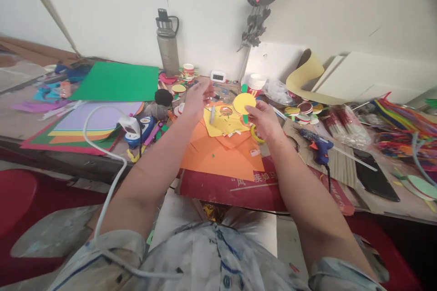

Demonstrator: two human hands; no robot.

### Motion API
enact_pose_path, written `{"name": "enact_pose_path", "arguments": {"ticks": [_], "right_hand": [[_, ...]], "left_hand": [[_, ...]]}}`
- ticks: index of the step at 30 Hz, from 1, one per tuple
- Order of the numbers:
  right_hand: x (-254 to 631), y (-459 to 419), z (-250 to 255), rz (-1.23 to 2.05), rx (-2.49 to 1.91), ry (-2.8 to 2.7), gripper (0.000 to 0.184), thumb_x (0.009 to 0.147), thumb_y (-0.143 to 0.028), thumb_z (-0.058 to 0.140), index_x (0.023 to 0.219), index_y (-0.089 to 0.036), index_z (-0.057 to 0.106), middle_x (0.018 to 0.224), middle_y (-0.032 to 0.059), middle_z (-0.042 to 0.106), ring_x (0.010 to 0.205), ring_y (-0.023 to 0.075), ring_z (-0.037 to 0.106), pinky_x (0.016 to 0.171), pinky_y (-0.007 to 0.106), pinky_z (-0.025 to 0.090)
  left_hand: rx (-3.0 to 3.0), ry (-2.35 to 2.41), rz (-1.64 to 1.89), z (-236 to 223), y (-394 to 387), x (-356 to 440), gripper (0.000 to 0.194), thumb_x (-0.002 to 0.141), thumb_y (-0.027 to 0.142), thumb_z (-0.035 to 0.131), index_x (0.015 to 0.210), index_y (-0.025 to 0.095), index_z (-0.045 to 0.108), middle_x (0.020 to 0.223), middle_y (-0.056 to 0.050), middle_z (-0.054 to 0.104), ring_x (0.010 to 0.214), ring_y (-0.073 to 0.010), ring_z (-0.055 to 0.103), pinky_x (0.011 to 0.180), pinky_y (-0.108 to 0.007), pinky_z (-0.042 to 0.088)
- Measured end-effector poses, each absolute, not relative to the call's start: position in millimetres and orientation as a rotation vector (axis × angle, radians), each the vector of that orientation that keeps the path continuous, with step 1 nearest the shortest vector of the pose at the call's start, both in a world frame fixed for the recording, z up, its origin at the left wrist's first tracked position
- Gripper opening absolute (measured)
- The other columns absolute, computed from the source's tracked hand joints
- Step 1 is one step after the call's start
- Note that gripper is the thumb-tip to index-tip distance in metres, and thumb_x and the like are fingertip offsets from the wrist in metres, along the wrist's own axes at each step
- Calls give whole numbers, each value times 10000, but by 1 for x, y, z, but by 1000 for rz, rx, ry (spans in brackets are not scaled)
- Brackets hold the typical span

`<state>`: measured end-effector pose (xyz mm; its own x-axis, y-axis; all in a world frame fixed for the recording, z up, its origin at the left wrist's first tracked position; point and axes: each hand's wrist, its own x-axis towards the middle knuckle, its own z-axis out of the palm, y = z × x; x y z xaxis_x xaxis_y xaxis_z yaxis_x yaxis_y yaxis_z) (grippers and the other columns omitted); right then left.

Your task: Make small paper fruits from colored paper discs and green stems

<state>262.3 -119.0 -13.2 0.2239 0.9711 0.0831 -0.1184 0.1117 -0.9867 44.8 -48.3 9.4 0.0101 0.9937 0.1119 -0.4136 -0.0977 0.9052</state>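
My right hand (pixel 263 117) pinches a yellow paper disc (pixel 244 103) at its lower right edge. Green paper tabs stick out from the disc's top and bottom. My left hand (pixel 201 95) is raised to the left of the disc, its fingers loosely apart with nothing visible in them. Below both hands a yellow paper sheet (pixel 223 122) with a hole cut in it lies on orange paper sheets (pixel 218 159). Small white scraps and a pale stick-like piece rest on the yellow sheet. A yellow tape roll (pixel 256 133) is partly hidden beside my right wrist.
A blue glue gun (pixel 319 145) and a black phone (pixel 375 175) lie at right. Stacked paper cups (pixel 256 82), a small clock (pixel 217 76) and a bottle (pixel 168 45) stand behind. Left are a green sheet (pixel 118 82) and a power strip (pixel 139 131); a white cable (pixel 112 163) crosses my left arm.
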Motion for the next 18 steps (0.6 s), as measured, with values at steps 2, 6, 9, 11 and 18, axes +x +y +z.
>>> {"name": "enact_pose_path", "arguments": {"ticks": [2,6,9,11,18], "right_hand": [[264,-116,-16,1014,-1186,-989,539,505,-474,974,873,-230,664,750,-32,690,655,116,540,593,258,389],[268,-112,-21,965,-1232,-999,556,520,-495,970,889,-220,658,708,-43,622,630,112,509,555,260,351],[272,-110,-21,951,-1251,-1004,570,526,-520,975,887,-219,652,707,-45,614,601,103,480,525,265,324],[273,-109,-21,952,-1265,-1012,576,522,-525,989,874,-222,648,678,-53,598,579,97,453,515,268,319],[270,-111,-24,944,-1261,-1099,645,502,-523,1015,948,-228,655,672,-62,624,601,115,523,542,264,404]], "left_hand": [[950,863,1441,9,-42,40,272,914,397,833,882,172,684,777,-5,710,660,-80,622,570,-192,394],[1165,1068,1349,3,-40,40,214,872,294,823,791,189,655,715,-3,669,644,-113,568,600,-240,390],[1604,1332,1232,-4,-43,42,215,795,233,846,739,206,640,809,-50,696,845,-211,643,825,-323,481],[1810,1464,1131,-10,-46,43,300,757,224,868,720,229,569,889,-80,701,1032,-293,667,1002,-398,469],[1946,1540,869,-31,-46,47,499,612,68,865,674,265,410,876,-112,673,1245,-440,647,1126,-513,427]]}}
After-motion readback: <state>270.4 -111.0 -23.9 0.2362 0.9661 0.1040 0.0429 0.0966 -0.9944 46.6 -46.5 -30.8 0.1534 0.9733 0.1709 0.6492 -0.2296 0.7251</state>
